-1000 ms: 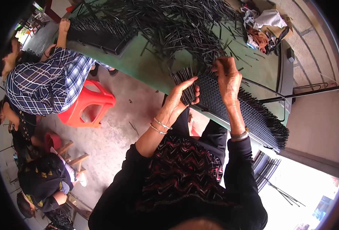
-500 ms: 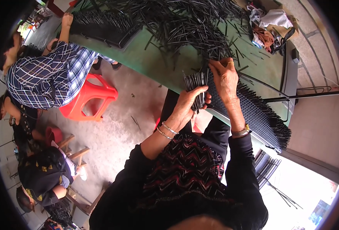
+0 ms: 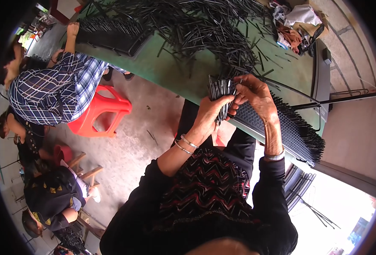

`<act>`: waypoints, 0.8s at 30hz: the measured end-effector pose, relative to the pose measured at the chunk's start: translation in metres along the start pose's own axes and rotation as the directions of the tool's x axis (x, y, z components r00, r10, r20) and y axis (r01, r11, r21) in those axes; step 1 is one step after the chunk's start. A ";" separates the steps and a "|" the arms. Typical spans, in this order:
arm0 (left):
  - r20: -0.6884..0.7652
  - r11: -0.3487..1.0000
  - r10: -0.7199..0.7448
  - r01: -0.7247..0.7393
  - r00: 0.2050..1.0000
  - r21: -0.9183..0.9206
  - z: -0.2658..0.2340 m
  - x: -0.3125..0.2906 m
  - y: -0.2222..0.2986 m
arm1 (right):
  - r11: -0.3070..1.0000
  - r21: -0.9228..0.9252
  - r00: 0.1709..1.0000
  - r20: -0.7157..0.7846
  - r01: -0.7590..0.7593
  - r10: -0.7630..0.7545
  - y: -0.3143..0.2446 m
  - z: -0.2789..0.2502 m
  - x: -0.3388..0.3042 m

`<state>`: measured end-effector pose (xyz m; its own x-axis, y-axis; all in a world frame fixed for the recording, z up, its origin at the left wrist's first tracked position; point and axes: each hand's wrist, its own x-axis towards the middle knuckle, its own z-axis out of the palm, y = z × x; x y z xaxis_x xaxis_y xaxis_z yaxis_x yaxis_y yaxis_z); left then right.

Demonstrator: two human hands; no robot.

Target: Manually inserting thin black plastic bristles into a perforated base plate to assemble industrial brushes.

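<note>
A bundle of thin black sticks [image 3: 220,90], fanned at the top, stands in my left hand [image 3: 211,109], whose fingers wrap round its lower part. Close against the bundle's right side, my right hand [image 3: 258,97] has its thumb and fingers pinched together. What lies in that pinch is too small to make out. Under and beyond my right wrist lies a black perforated tray [image 3: 281,127], with rows of black sticks standing along its far side. A large loose pile of similar sticks [image 3: 213,32] covers the far part of the green table [image 3: 171,70].
Another stick-filled tray [image 3: 111,40] lies at the table's far left, beside a seated person in plaid [image 3: 47,89] on a red stool [image 3: 103,110]. Further people sit at the lower left. Crumpled bags [image 3: 300,25] lie far right; a metal bar [image 3: 341,101] crosses on the right.
My right hand has drawn back from the loose sticks and turned inward to the bundle. My left hand holds the bundle almost where it was.
</note>
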<state>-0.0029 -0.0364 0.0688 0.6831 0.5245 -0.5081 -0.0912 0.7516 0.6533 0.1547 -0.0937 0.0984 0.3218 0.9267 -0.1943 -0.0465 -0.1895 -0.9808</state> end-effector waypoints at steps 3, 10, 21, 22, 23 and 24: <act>0.011 1.000 0.005 -0.005 1.000 0.011 0.000 0.000 0.001 | 0.998 -0.055 1.000 -0.005 0.026 -0.027 0.000 0.000 -0.001; -0.011 1.000 0.011 -0.011 1.000 0.027 0.001 -0.002 0.004 | 0.996 -0.082 0.999 0.016 -0.032 0.034 -0.001 -0.005 -0.003; -0.019 0.984 -0.021 0.017 1.000 -0.179 -0.016 0.005 -0.007 | 0.948 -0.270 0.919 -0.306 0.167 -0.249 -0.020 -0.010 -0.001; 0.012 0.971 -0.004 0.006 1.000 -0.238 -0.017 0.006 -0.010 | 0.952 -0.231 0.902 -0.333 0.204 -0.274 -0.016 -0.008 0.002; 0.041 0.955 0.016 -0.003 0.999 -0.296 -0.018 0.007 -0.012 | 0.926 -0.329 0.877 -0.368 0.186 -0.307 -0.014 -0.002 0.005; 0.041 0.954 0.015 -0.002 0.999 -0.299 -0.018 0.008 -0.014 | 0.908 -0.381 0.874 -0.365 0.175 -0.322 -0.008 0.000 0.009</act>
<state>-0.0096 -0.0355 0.0458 0.7105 0.5188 -0.4754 -0.3046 0.8357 0.4569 0.1583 -0.0840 0.1048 0.6408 0.7524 0.1521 0.3745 -0.1334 -0.9176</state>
